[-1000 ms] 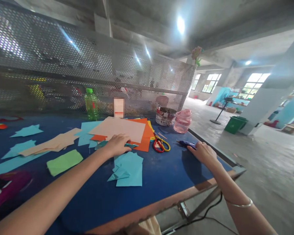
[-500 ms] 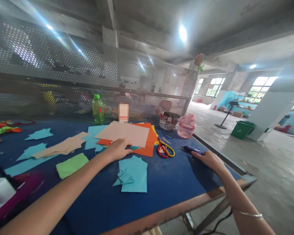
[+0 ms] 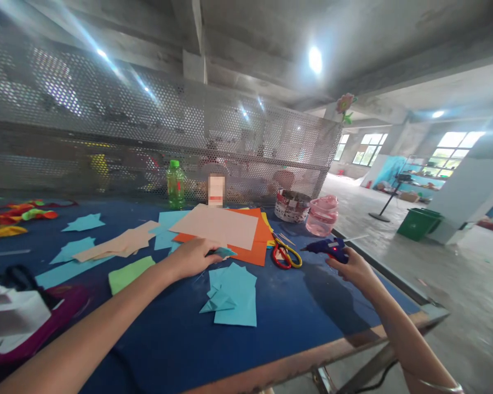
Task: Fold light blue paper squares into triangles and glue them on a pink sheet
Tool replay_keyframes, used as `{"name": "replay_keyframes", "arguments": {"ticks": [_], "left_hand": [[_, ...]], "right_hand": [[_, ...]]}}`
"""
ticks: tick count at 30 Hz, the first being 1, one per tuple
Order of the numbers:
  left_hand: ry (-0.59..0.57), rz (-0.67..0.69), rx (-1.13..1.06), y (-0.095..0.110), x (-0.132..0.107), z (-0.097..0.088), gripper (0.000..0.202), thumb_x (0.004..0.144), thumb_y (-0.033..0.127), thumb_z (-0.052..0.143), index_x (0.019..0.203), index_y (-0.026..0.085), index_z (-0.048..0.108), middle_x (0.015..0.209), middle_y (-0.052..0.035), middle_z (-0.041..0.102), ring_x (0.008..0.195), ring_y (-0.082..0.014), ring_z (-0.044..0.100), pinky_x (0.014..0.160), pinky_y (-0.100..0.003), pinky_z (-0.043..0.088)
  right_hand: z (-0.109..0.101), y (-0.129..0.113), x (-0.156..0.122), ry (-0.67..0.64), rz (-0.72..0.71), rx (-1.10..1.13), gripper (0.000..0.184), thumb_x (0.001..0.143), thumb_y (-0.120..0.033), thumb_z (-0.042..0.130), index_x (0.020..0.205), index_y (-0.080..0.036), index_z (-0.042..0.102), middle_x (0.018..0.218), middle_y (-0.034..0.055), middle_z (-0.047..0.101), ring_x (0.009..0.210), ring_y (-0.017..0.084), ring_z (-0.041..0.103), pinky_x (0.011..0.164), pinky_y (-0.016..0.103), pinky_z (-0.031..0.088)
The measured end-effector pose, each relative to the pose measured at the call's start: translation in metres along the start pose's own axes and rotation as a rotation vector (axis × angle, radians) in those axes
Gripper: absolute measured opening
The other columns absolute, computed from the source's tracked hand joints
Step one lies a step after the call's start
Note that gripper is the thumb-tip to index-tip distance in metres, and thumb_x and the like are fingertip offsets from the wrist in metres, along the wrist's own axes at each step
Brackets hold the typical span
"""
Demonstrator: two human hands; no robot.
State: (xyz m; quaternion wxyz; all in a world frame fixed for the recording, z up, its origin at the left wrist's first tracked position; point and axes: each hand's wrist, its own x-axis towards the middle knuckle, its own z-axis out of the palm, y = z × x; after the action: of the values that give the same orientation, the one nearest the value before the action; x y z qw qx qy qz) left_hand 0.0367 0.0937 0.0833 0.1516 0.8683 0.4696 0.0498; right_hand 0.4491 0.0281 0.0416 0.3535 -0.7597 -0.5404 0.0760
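My right hand [image 3: 351, 268] is closed round the handle of a dark blue hot glue gun [image 3: 326, 248], its nozzle pointing left and a small red light showing on its body. My left hand [image 3: 197, 257] pinches a small folded blue paper piece [image 3: 225, 252] at the near edge of the paper pile. Under that hand and to its right lie blue paper sheets [image 3: 242, 298] with a blue folded paper star [image 3: 219, 300] on top. Between my hands rest red-and-yellow scissors [image 3: 286, 255], beside pale pink paper [image 3: 217, 225] and orange paper [image 3: 250, 254].
A green bottle [image 3: 175, 186], a woven basket [image 3: 291, 207] and a pink clear container [image 3: 321, 216] stand along the back. Cut beige paper [image 3: 119, 243] and a green cloth-like piece [image 3: 129, 273] lie left. A purple tray [image 3: 61, 317] sits front left. A perforated metal screen [image 3: 238, 137] rises behind.
My right hand has closed on the glue gun and raised it off the table, and its red light now shows. My left hand keeps its pinch. The whole view has shifted slightly.
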Motion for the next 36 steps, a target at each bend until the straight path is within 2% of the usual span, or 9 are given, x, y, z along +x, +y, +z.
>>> {"name": "replay_keyframes", "arguments": {"ticks": [4,8,10,14,18,22,27,32,36], "left_hand": [[0.016,0.004,0.036,0.0,-0.005,0.002,0.035,0.1,0.039,0.065,0.128,0.018,0.063,0.13,-0.01,0.065,0.111,-0.0253,0.067,0.094,-0.048,0.059],[0.02,-0.005,0.047,-0.004,-0.01,0.006,0.034,0.1,0.038,0.065,0.127,0.018,0.063,0.129,-0.0099,0.066,0.11,-0.0248,0.067,0.093,-0.047,0.059],[0.029,-0.006,0.042,-0.006,-0.013,0.007,0.033,0.1,0.039,0.065,0.126,0.018,0.064,0.128,-0.0097,0.067,0.109,-0.0244,0.068,0.093,-0.047,0.059],[0.044,-0.015,0.021,-0.01,-0.02,0.01,0.026,0.102,0.037,0.061,0.118,0.017,0.066,0.118,-0.0081,0.07,0.106,-0.0237,0.068,0.093,-0.046,0.057],[0.053,-0.008,-0.013,-0.014,-0.023,0.013,0.022,0.101,0.037,0.053,0.103,0.021,0.067,0.108,-0.0078,0.075,0.1,-0.0255,0.07,0.083,-0.037,0.052],[0.082,-0.002,-0.032,-0.022,-0.021,0.021,0.028,0.097,0.047,0.053,0.104,0.023,0.067,0.115,-0.0098,0.075,0.107,-0.0295,0.069,0.082,-0.036,0.048],[0.064,-0.017,-0.034,-0.022,-0.019,0.026,0.025,0.095,0.046,0.055,0.098,0.025,0.067,0.106,-0.0084,0.077,0.101,-0.0303,0.07,0.075,-0.035,0.044],[0.034,-0.027,-0.029,-0.016,-0.02,0.027,0.02,0.094,0.045,0.06,0.095,0.026,0.067,0.1,-0.0056,0.077,0.095,-0.0293,0.071,0.07,-0.033,0.04],[0.042,-0.026,-0.02,-0.014,-0.02,0.028,0.022,0.093,0.047,0.063,0.097,0.026,0.068,0.101,-0.0053,0.078,0.094,-0.0299,0.071,0.07,-0.033,0.039]], "right_hand": [[0.016,-0.046,-0.006,-0.087,-0.209,0.148,0.052,0.08,-0.052,0.065,0.117,-0.015,0.062,0.077,0.0025,0.07,0.057,0.016,0.058,0.053,0.027,0.047],[0.037,-0.099,-0.013,-0.187,-0.394,0.212,0.039,0.08,-0.046,0.064,0.106,-0.018,0.063,0.079,0.0011,0.07,0.068,0.016,0.06,0.062,0.026,0.048],[0.046,-0.123,-0.018,-0.212,-0.478,0.165,0.031,0.079,-0.042,0.064,0.099,-0.018,0.063,0.071,-0.0004,0.066,0.06,0.015,0.056,0.055,0.026,0.042],[0.063,-0.153,-0.024,-0.122,-0.618,0.009,0.029,0.078,-0.039,0.063,0.099,-0.019,0.062,0.062,-0.0022,0.059,0.053,0.015,0.051,0.053,0.026,0.035],[0.08,-0.154,-0.022,-0.063,-0.644,-0.015,0.023,0.079,-0.038,0.062,0.095,-0.022,0.061,0.061,-0.0023,0.06,0.053,0.016,0.055,0.053,0.026,0.038],[0.09,-0.136,-0.02,-0.036,-0.646,-0.011,0.022,0.08,-0.037,0.063,0.095,-0.022,0.06,0.06,-0.0027,0.062,0.052,0.017,0.058,0.053,0.026,0.04],[0.095,-0.121,-0.027,-0.01,-0.695,-0.007,0.018,0.081,-0.034,0.063,0.094,-0.022,0.059,0.065,-0.0007,0.067,0.05,0.015,0.057,0.053,0.027,0.042],[0.097,-0.12,-0.032,0.051,-0.778,-0.014,0.017,0.079,-0.032,0.066,0.091,-0.022,0.059,0.069,0.0015,0.07,0.056,0.018,0.063,0.054,0.027,0.042],[0.097,-0.121,-0.032,0.052,-0.785,-0.039,0.017,0.079,-0.031,0.066,0.091,-0.022,0.06,0.07,0.0018,0.07,0.059,0.019,0.065,0.055,0.028,0.042]]}}
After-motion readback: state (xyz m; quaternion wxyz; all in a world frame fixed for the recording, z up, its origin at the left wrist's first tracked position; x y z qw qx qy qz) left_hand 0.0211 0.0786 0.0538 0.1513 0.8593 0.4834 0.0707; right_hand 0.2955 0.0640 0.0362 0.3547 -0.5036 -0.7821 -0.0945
